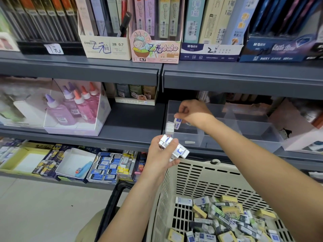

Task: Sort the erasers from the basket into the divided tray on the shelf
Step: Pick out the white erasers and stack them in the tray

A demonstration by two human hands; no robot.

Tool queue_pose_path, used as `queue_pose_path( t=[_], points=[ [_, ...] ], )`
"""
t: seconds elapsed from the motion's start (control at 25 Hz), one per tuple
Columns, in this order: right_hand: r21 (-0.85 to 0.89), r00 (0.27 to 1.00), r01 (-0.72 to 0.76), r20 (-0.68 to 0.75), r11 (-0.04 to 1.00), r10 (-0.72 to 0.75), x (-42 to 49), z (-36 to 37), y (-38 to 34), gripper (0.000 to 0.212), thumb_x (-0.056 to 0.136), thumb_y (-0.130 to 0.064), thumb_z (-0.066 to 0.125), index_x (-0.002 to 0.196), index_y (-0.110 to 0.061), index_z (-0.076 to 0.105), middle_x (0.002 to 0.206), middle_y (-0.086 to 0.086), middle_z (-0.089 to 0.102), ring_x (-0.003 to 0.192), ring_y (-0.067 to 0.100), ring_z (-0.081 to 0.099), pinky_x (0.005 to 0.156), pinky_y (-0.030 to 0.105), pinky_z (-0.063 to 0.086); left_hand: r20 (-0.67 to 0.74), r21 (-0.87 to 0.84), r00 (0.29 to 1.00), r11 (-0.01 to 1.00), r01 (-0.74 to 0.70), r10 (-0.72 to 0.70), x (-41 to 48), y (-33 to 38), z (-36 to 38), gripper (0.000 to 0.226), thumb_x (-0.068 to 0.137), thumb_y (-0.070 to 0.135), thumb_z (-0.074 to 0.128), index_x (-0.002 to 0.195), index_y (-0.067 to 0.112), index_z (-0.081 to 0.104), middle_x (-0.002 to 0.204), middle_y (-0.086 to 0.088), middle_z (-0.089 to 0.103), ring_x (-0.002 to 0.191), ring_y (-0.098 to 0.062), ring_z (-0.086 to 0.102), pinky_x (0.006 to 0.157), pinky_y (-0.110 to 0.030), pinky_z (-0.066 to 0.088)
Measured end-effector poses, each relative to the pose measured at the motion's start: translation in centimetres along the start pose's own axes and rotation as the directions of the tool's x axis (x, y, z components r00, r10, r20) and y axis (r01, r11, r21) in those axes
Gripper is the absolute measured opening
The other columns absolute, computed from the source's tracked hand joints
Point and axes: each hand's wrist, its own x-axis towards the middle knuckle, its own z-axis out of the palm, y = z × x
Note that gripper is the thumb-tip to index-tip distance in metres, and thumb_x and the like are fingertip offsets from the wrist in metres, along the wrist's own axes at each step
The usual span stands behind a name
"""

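A clear divided tray (248, 127) sits on the middle shelf at the right. My right hand (194, 113) pinches a white-and-blue eraser (177, 123) over the tray's front-left compartment, where a few white erasers (169, 128) stand against the left wall. My left hand (161, 152) is just below the shelf edge, shut on a bunch of blue-and-white erasers (176, 149). The cream plastic basket (201, 179) at the bottom right holds several mixed erasers (227, 219) in white, blue, green and yellow sleeves.
The grey shelf lip (122, 138) runs between my hands. Glue bottles in a clear display box (76, 109) stand at the left of the same shelf. Pencil-lead boxes fill the shelf above. The lower shelf holds open boxes of erasers (104, 167).
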Motion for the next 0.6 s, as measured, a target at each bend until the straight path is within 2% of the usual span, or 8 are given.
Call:
queue_pose_path(
  t=[0.08,0.16,0.24,0.36,0.4,0.44,0.52,0.6],
  points=[
    [-0.008,0.996,-0.008,0.093,1.0,0.009,0.1,0.8,-0.6,0.011,0.083,-0.028,0.067,0.081,-0.021,0.059,0.08,0.002,0.071,0.069,0.012,0.066,0.066,0.022,0.05,0.0,0.0,1.0,1.0,0.005,-0.005,0.1,0.0,0.0,0.03,0.086,0.022,0.065,0.112,0.018,0.052,0.097,-0.009,0.064,0.084,-0.021,0.066,0.07,-0.033,0.054],
    [-0.03,0.985,-0.001,0.171,1.0,0.006,0.0,1.6,-0.7,0.007,0.088,-0.031,0.06,0.087,-0.024,0.06,0.082,0.0,0.072,0.07,0.009,0.068,0.07,0.023,0.052,0.001,-0.006,1.0,1.0,0.011,-0.011,0.1,0.0,-0.1,0.03,0.086,0.022,0.066,0.112,0.019,0.052,0.096,-0.009,0.064,0.084,-0.021,0.066,0.069,-0.033,0.054],
    [-0.005,0.975,0.016,0.22,1.0,-0.015,-0.1,2.0,-0.7,0.012,0.092,-0.032,0.053,0.096,-0.023,0.061,0.091,0.0,0.071,0.076,0.011,0.069,0.072,0.025,0.053,0.003,-0.001,1.0,1.0,0.013,-0.013,0.2,0.0,-0.1,0.031,0.086,0.022,0.066,0.113,0.019,0.052,0.097,-0.009,0.064,0.083,-0.02,0.066,0.067,-0.031,0.053],
    [0.115,0.948,-0.04,0.319,0.993,0.002,-0.6,1.7,-0.6,0.023,0.097,-0.03,0.045,0.111,-0.018,0.058,0.108,0.006,0.067,0.09,0.018,0.068,0.079,0.028,0.052,0.011,0.027,1.0,0.999,0.019,-0.019,0.2,0.0,-0.1,0.031,0.086,0.023,0.066,0.113,0.02,0.052,0.1,-0.011,0.065,0.083,-0.019,0.067,0.066,-0.03,0.054],
    [0.102,0.944,-0.039,0.33,0.994,0.003,-0.8,1.4,-0.5,0.026,0.098,-0.029,0.043,0.116,-0.018,0.057,0.113,0.006,0.065,0.096,0.02,0.066,0.081,0.028,0.05,0.014,0.028,1.0,0.999,0.022,-0.023,0.2,0.1,-0.1,0.03,0.086,0.023,0.066,0.112,0.021,0.052,0.1,-0.01,0.065,0.083,-0.018,0.067,0.066,-0.029,0.055],
    [0.054,0.953,-0.016,0.303,0.998,-0.001,-1.1,1.0,-0.4,0.027,0.098,-0.029,0.043,0.119,-0.018,0.056,0.117,0.005,0.063,0.1,0.02,0.064,0.084,0.028,0.048,0.019,0.024,0.999,0.999,0.027,-0.027,0.3,0.1,-0.1,0.029,0.086,0.023,0.066,0.111,0.021,0.052,0.1,-0.01,0.065,0.083,-0.018,0.067,0.066,-0.03,0.055],
    [-0.012,0.989,0.045,0.144,0.999,-0.043,-2.4,0.2,-0.3,0.026,0.096,-0.03,0.047,0.116,-0.019,0.059,0.114,0.002,0.064,0.1,0.018,0.061,0.084,0.027,0.045,0.031,0.012,0.999,0.999,0.033,-0.033,0.3,0.3,-0.1,0.026,0.085,0.022,0.066,0.107,0.021,0.052,0.1,-0.009,0.064,0.083,-0.019,0.066,0.067,-0.031,0.055],
    [0.062,0.994,0.098,0.035,0.993,-0.1,-4.6,-0.5,-0.3,0.02,0.092,-0.033,0.053,0.094,-0.019,0.066,0.089,-0.004,0.069,0.081,0.011,0.062,0.074,0.024,0.044,0.027,-0.002,0.999,1.0,0.024,-0.024,0.3,0.3,-0.1,0.024,0.085,0.023,0.066,0.105,0.022,0.053,0.098,-0.009,0.064,0.083,-0.019,0.066,0.066,-0.032,0.055]
  ],
)
